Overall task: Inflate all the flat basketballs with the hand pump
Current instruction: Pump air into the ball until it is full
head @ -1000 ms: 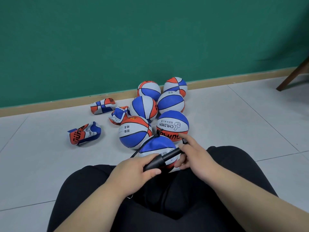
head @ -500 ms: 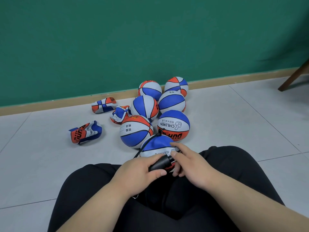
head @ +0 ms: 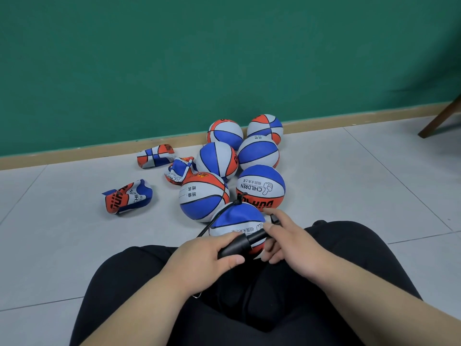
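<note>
- left hand [head: 204, 258] clamped round pump [head: 240, 242] barrel
- right hand [head: 291, 243] curled on the pump's far end
- hose [head: 217, 219] lies over ball [head: 242, 217] by knees
- flat balls [head: 127, 196] lie left

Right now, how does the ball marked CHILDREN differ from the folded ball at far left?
The CHILDREN ball is round and full; the far-left ball is flat and folded. The CHILDREN ball sits among other balls; the far-left ball lies apart. Both are orange, blue and white.
</note>
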